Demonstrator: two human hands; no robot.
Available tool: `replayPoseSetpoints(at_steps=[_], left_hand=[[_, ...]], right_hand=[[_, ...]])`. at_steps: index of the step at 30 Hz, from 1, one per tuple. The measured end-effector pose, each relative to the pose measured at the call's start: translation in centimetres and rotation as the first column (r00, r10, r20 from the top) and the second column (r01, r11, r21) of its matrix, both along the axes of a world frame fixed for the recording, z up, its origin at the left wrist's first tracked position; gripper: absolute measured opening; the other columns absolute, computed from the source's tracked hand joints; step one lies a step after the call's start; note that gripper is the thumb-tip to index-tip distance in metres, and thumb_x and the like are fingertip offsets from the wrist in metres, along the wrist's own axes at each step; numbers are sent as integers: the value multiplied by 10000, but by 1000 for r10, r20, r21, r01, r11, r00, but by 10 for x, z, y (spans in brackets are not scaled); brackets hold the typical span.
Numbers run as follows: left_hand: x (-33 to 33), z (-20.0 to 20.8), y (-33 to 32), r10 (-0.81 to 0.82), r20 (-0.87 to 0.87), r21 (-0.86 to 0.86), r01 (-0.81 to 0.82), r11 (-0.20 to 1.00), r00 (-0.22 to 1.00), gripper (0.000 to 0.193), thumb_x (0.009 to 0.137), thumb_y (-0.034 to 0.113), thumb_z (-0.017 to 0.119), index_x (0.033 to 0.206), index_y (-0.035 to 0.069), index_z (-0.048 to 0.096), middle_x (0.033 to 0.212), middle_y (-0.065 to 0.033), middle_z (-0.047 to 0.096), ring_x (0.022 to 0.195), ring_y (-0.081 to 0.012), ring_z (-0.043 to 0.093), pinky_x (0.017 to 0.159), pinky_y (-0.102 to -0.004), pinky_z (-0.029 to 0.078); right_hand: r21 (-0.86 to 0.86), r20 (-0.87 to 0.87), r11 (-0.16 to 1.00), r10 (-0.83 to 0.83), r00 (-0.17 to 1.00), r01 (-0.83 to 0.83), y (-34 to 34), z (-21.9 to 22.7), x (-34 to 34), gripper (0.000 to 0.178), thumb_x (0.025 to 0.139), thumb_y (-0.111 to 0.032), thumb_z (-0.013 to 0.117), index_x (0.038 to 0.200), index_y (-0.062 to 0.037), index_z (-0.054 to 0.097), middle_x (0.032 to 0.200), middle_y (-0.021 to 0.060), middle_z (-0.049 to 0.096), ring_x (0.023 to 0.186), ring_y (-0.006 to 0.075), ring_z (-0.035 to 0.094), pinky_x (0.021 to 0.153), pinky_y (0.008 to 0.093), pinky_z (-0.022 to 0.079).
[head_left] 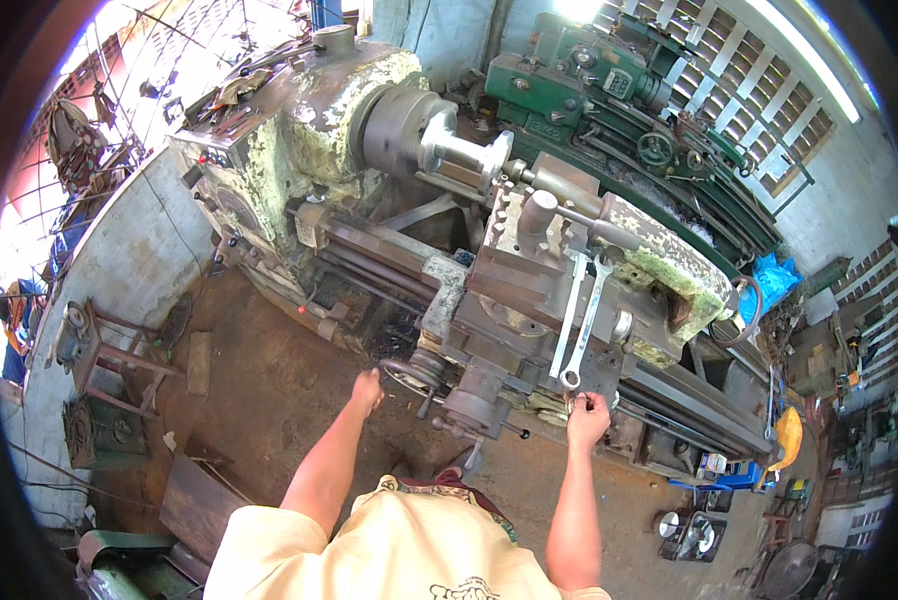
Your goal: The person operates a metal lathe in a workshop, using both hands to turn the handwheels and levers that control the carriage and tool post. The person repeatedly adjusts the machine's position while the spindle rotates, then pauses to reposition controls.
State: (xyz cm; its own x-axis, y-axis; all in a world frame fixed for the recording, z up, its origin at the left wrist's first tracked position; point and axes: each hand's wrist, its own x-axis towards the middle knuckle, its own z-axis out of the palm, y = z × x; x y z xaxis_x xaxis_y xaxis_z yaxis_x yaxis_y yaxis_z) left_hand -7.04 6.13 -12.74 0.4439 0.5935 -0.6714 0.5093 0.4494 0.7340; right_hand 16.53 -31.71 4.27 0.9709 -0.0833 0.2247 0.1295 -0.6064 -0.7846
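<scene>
Two hands curl: left (pixel 370 389) at a round metal handwheel (pixel 412 374), right (pixel 589 420), grip hidden, below a ring-ended wrench (pixel 587 327).

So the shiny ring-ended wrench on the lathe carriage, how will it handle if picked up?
The wrench is likely stiff, given its long metal shank. Probably fairly heavy for its slim shape, since it looks like solid metal. Its flattish shape suggests sliding rather than rolling if pushed.
</scene>
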Motion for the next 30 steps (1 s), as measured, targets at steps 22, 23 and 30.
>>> replayPoseSetpoints(at_steps=[22,23,30], left_hand=[[-275,-89,-106,16,-363,-186,-89,978,932,383,968,218,578,1288,14,526,783,-104,659,549,-196,617,454,-347,470],[-266,-79,-105,31,-319,-143,-81,986,947,373,969,220,572,1273,9,524,801,-109,663,556,-202,624,455,-345,476],[-252,-49,-153,129,-293,-51,-150,987,947,362,984,257,547,1235,-2,566,792,-115,677,555,-197,624,459,-337,475]], right_hand=[[-66,37,996,67,997,-64,-1,-6,6,138,827,-145,705,868,-15,687,704,122,685,627,238,655,626,372,504],[-57,43,996,72,996,-70,-2,-7,7,138,826,-147,705,866,-16,687,706,120,684,629,239,654,628,372,504],[-20,33,987,161,986,-160,-11,-16,14,117,819,-144,689,852,-31,684,717,118,686,652,240,659,646,377,504]])
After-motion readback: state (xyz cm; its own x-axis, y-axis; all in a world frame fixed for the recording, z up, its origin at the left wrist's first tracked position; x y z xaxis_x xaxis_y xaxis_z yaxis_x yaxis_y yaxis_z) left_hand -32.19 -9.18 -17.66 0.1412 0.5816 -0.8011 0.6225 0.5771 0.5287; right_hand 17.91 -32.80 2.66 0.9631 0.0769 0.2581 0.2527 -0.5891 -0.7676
